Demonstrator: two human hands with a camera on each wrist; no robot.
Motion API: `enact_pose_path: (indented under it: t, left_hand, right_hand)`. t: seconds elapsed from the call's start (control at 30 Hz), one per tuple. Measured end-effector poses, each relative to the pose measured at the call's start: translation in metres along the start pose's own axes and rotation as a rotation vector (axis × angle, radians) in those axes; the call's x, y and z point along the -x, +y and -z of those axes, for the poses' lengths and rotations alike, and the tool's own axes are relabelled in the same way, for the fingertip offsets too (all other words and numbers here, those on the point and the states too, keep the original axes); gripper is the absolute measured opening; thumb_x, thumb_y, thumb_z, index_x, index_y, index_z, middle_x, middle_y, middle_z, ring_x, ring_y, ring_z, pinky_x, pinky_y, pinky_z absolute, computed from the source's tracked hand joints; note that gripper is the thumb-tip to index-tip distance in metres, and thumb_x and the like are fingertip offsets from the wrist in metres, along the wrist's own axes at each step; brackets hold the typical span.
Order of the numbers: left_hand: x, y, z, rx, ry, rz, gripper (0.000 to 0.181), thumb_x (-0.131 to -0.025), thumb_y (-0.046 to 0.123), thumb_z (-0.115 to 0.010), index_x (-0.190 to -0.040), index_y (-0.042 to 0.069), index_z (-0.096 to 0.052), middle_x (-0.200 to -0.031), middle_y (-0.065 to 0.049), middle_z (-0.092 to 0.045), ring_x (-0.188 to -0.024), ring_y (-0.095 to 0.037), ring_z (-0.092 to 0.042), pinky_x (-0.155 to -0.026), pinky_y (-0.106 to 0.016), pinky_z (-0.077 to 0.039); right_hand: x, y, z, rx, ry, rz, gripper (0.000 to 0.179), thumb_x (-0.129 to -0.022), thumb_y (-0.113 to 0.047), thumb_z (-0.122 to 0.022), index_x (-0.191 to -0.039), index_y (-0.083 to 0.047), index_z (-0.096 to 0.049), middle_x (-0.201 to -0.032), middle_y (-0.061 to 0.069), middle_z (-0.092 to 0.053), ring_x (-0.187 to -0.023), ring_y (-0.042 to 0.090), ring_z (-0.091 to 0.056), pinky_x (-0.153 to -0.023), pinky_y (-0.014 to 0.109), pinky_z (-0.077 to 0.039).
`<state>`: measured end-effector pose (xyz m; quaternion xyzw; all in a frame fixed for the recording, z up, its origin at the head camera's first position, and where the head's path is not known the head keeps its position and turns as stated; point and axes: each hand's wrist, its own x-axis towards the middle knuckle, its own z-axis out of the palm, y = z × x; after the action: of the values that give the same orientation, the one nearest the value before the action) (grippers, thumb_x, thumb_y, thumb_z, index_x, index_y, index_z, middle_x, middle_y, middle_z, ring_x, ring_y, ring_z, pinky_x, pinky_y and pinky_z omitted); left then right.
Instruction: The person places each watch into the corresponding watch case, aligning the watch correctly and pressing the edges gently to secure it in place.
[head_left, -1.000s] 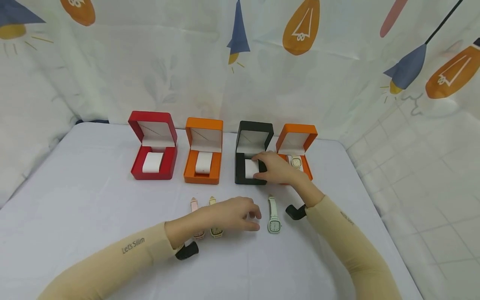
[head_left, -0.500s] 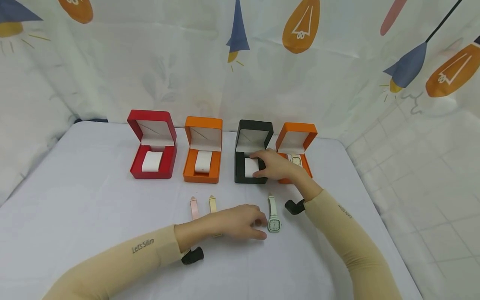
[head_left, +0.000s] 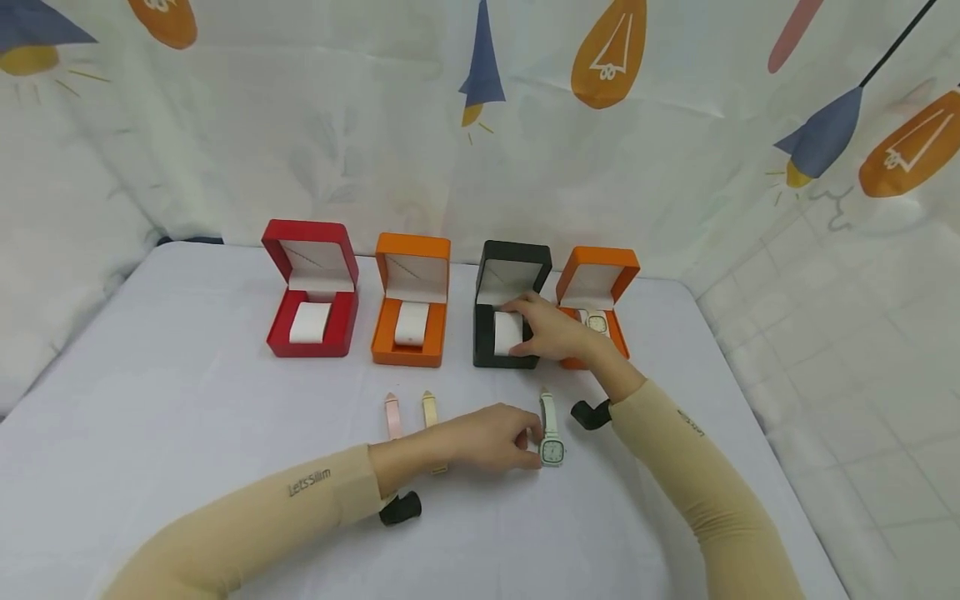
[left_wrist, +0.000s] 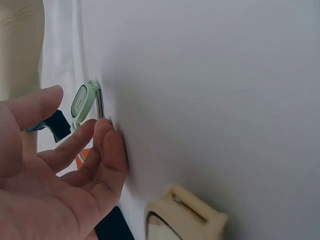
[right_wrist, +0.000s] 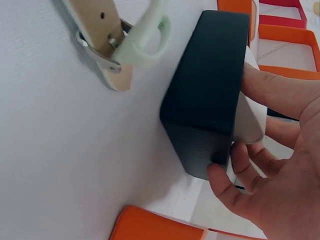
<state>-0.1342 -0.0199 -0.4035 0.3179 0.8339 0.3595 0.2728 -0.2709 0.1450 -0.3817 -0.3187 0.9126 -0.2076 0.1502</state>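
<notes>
In the head view my right hand reaches over the open black watch box, thumb and fingers around the white watch cushion inside it. The right wrist view shows the thumb against the cushion, with a fingertip at the side of the black box. My left hand hovers low over the table beside a mint-green watch. Its fingertips come right up to the case, and thumb and fingers stand apart in the left wrist view. The green watch lies face up, strap stretched toward the boxes.
A pink-strapped watch and a yellow-strapped watch lie partly hidden under the left forearm. To the left stand an open red box and an orange box, each with a white cushion. A second orange box holds a cream watch.
My left hand has moved right, away from over the pink and yellow watches, up to the green watch. The right hand has stayed at the black box.
</notes>
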Motion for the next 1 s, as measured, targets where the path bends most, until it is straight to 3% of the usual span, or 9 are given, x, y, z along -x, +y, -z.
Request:
enact_pose_path:
  t: [0.13,0.3,0.57,0.8,1.0]
  left_hand:
    - [-0.005,0.002,0.0,-0.002,0.011,0.021,0.011,-0.095,0.023,-0.074,-0.096,0.014,-0.068,-0.071,0.005,-0.058,-0.064,-0.008,-0.051,-0.059,-0.023,-0.04]
    - [-0.009,0.005,-0.001,-0.047,0.024,0.028,0.014,-0.095,0.022,-0.074,-0.087,0.014,-0.066,-0.069,0.005,-0.057,-0.063,-0.008,-0.05,-0.058,-0.024,-0.039]
    - [-0.014,0.007,-0.004,-0.096,0.074,0.019,0.017,-0.093,0.017,-0.077,-0.08,0.014,-0.066,-0.067,0.007,-0.053,-0.062,-0.007,-0.047,-0.057,-0.022,-0.038]
    - [-0.013,0.006,-0.005,-0.079,0.081,0.019,0.018,-0.091,0.017,-0.077,-0.078,0.015,-0.065,-0.067,0.008,-0.055,-0.063,-0.006,-0.049,-0.059,-0.022,-0.04]
    - [-0.009,0.0,-0.004,-0.052,0.085,-0.022,0.019,-0.088,0.015,-0.077,-0.076,0.017,-0.062,-0.066,0.008,-0.052,-0.063,-0.006,-0.047,-0.058,-0.022,-0.037]
  right_hand:
    - [0.001,0.003,-0.003,-0.01,0.042,0.027,0.07,-0.088,-0.019,-0.083,-0.147,-0.004,-0.049,-0.14,0.018,-0.046,-0.121,0.03,-0.05,-0.106,0.046,-0.043]
    - [0.003,0.002,-0.007,-0.034,0.081,0.06,0.068,-0.087,-0.014,-0.084,-0.145,-0.005,-0.048,-0.139,0.017,-0.048,-0.118,0.03,-0.051,-0.103,0.046,-0.045]
    - [0.005,0.002,-0.011,-0.014,0.133,0.084,0.066,-0.087,-0.014,-0.084,-0.141,-0.006,-0.047,-0.14,0.01,-0.054,-0.123,0.023,-0.052,-0.105,0.041,-0.046]
    - [0.009,0.003,-0.011,0.013,0.165,0.143,0.057,-0.09,-0.011,-0.081,-0.138,-0.007,-0.051,-0.141,0.009,-0.053,-0.125,0.023,-0.053,-0.104,0.041,-0.048]
    - [0.014,0.007,-0.011,-0.056,0.213,0.222,0.049,-0.091,-0.009,-0.08,-0.134,-0.007,-0.057,-0.136,0.007,-0.056,-0.124,0.023,-0.053,-0.105,0.042,-0.047]
